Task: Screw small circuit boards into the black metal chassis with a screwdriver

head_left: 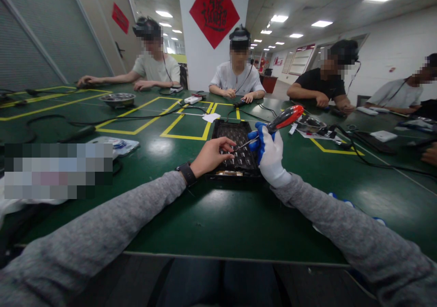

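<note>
My right hand (pixel 271 152), in a white glove with blue coating, grips a screwdriver (pixel 287 118) with a red and black handle. Its thin shaft slants down to the left, with the tip by the fingers of my left hand (pixel 216 154). That hand is bare, its thumb and fingertips drawn together around the tip; anything small between them is too tiny to make out. Both hands are over a black rectangular case (pixel 251 163) lying on the table, its inside lined with rows of small shiny spots. A pale strip shows along its near edge.
The green table (pixel 211 225) has yellow tape outlines. A metal bowl (pixel 118 99) stands far left, a plastic bag (pixel 124 145) lies nearer, and white paper (pixel 210 117) sits behind the case. Cables cross both sides. Blue-and-white gloves (pixel 348 203) lie partly behind my right forearm. Several people sit opposite.
</note>
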`<state>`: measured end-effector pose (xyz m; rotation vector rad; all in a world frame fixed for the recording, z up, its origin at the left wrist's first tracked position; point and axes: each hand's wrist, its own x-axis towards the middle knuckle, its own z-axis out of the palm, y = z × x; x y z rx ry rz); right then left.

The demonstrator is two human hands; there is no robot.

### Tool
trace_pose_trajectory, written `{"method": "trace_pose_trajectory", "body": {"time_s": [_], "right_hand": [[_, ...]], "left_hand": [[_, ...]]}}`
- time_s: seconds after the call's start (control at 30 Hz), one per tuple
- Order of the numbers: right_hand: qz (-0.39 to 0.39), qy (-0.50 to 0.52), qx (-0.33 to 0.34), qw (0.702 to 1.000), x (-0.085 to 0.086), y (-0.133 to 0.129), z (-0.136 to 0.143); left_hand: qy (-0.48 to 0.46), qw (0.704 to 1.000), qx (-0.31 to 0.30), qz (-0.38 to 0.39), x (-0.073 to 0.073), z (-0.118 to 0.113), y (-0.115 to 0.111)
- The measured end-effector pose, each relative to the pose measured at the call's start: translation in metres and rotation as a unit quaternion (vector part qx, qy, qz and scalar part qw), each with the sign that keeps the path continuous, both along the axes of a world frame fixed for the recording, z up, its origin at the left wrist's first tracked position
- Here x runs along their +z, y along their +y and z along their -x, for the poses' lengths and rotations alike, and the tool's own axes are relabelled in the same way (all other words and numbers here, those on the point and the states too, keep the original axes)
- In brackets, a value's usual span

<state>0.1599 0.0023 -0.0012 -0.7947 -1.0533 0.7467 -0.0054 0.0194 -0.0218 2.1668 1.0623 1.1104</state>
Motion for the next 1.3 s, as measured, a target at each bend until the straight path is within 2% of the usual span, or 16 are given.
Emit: {"method": "trace_pose_trajectory", "body": {"time_s": [0.57,1.1,1.2,1.3], "right_hand": [[0.004,-0.001,0.008,1.000,0.0022,-0.0022,0.0009],[0.018,-0.028,0.028,0.999,-0.0005,0.0012,0.0003],[0.012,-0.018,0.023,1.000,-0.0001,0.0009,0.0003],[0.004,-0.005,0.021,1.000,0.0003,0.0009,0.0003]], "left_hand": [[-0.014,1.000,-0.010,0.004,-0.0013,0.0000,0.0003],[-0.033,0.998,-0.037,0.050,-0.0038,-0.0009,0.0011],[-0.031,0.999,-0.024,0.027,-0.0023,-0.0010,0.0005],[-0.010,0.999,0.037,-0.023,-0.0019,-0.0003,0.0009]]}}
